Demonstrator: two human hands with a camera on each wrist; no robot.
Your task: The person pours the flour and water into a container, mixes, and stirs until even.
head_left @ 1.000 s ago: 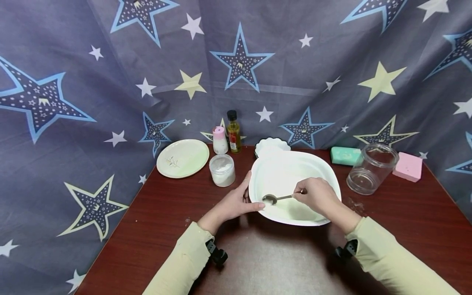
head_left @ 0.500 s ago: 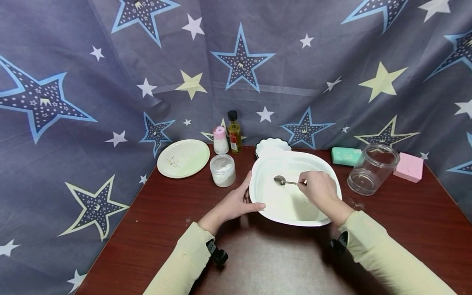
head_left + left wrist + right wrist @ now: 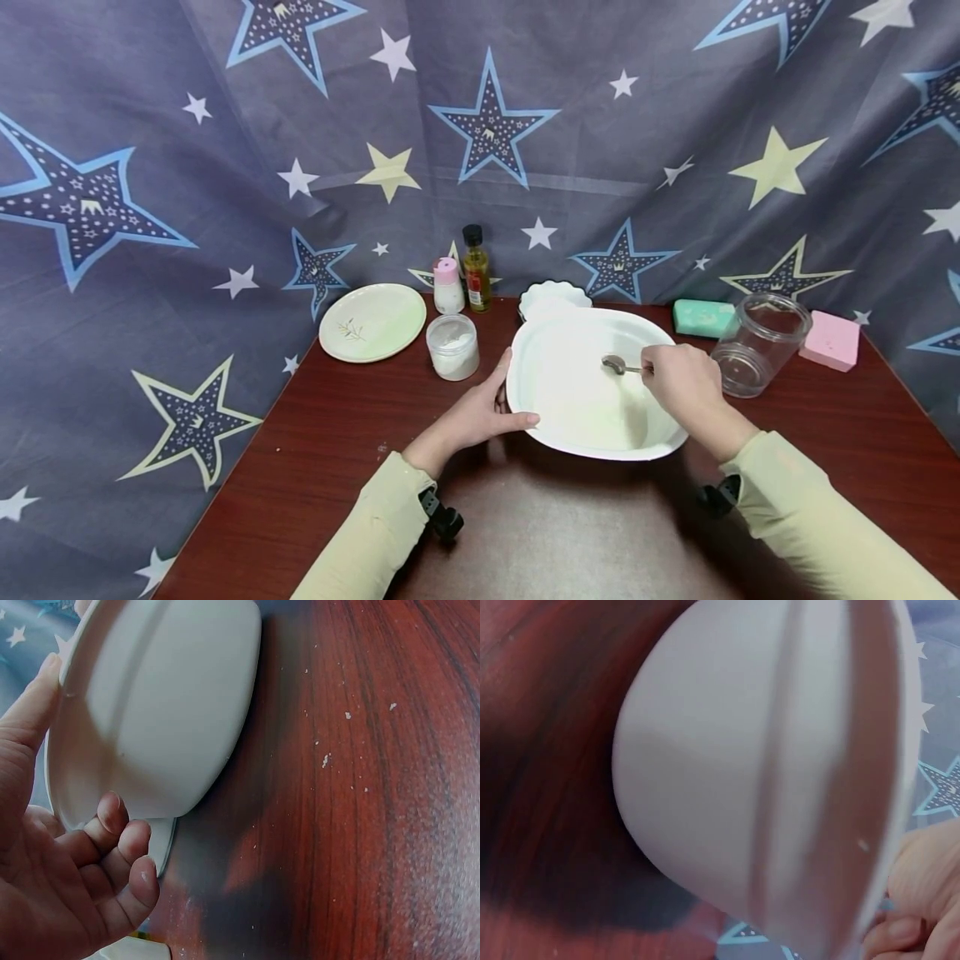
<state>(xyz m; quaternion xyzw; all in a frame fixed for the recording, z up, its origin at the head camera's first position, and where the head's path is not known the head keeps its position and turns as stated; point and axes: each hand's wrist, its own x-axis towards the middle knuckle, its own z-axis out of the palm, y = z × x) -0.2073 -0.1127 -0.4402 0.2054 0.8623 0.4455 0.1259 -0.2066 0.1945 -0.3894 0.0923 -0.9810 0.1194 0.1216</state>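
A white oval basin [image 3: 600, 452] stands in the middle of the table, something white spread over its bottom. My left hand [image 3: 480, 412] holds its left side, thumb over the rim and the other fingers along the outer wall. In the left wrist view, that hand's [image 3: 56, 847] last fingers curl beside the basin wall [image 3: 172, 705]. My right hand [image 3: 686, 387] pinches the handle of a metal spoon [image 3: 615, 365], its bowl over the basin's right half. In the right wrist view the basin's outer wall [image 3: 697, 750] hides much of the right hand [image 3: 922, 892].
A jar of white powder [image 3: 453, 354], a pink-capped shaker [image 3: 448, 292], an oil bottle [image 3: 476, 271] and an oval plate [image 3: 390, 325] stand left. Behind the basin is a scalloped dish [image 3: 551, 296]. To the right are a green sponge [image 3: 701, 317], a clear jar [image 3: 757, 342] and a pink sponge [image 3: 831, 340].
My right hand has carried the spoon from the basin's near left side up and across to its right half. The left hand and basin stay in place.
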